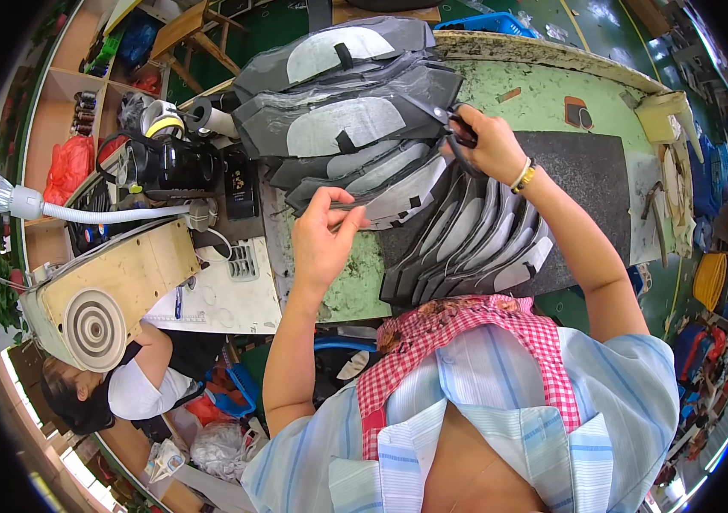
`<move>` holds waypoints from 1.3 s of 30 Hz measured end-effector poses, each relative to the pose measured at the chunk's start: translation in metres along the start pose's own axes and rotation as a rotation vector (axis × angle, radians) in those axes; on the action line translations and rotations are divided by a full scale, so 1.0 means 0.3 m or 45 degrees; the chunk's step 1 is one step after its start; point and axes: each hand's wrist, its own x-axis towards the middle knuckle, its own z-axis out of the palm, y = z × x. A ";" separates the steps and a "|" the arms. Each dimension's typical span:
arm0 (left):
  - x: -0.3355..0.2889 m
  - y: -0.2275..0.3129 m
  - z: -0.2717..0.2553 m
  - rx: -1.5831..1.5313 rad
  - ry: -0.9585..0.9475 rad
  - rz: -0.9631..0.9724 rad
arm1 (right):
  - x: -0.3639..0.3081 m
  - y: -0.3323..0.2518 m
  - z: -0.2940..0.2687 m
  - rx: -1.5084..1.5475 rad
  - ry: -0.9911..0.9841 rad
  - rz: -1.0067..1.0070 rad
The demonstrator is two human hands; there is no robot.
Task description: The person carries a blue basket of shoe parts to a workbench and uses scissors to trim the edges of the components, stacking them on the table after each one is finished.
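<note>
Green tabletop point(522, 90) bears panels point(468, 232) overlapping a dark mat point(582, 184).

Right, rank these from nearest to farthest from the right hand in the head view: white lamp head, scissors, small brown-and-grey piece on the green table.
1. Scissors, held in the right hand.
2. Small brown-and-grey piece, on the green table, to the hand's right.
3. White lamp head, at the picture's far left.
</note>
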 end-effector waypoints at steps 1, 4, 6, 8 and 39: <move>0.008 -0.015 -0.002 0.059 0.057 -0.006 | 0.016 0.004 0.018 -0.049 -0.023 -0.044; 0.037 -0.035 0.010 0.174 0.207 0.037 | 0.051 0.037 0.055 -0.278 0.128 -0.226; 0.057 -0.035 0.015 0.407 0.313 0.177 | 0.056 0.041 0.036 -0.458 0.293 -0.378; 0.055 -0.036 0.010 0.738 0.440 0.311 | 0.016 -0.068 -0.030 -0.334 0.172 -0.207; -0.194 0.112 -0.294 0.140 -0.277 -0.310 | -0.134 -0.370 0.164 1.154 -0.479 0.168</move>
